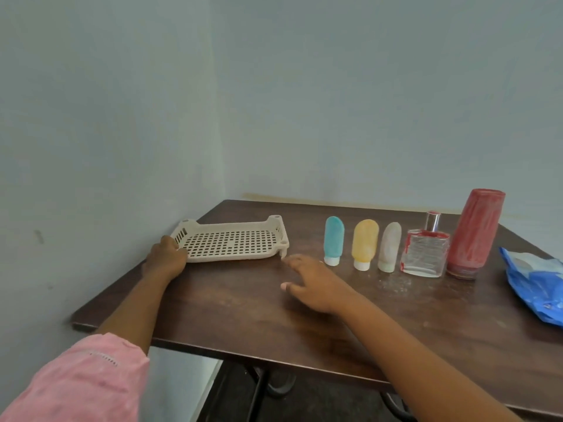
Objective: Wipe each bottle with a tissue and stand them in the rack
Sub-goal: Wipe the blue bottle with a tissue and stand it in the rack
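The left hand point(166, 257) grips the near left corner of the rack point(234, 257), the right hand point(313, 281) spreads its fingers wide, holding nothing, by the rack's near right corner, and the five bottles point(390, 246) stand in a row to the right of the rack.

Perforated matt plastic rack point(231, 242), glossy dark wood-look table point(243, 303) (dusty), seemingly clear-glass bottle point(425, 252)

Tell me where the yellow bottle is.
Head view: the yellow plastic squeeze bottle stands cap-down, right of centre, between the teal plastic bottle and the grey plastic bottle.
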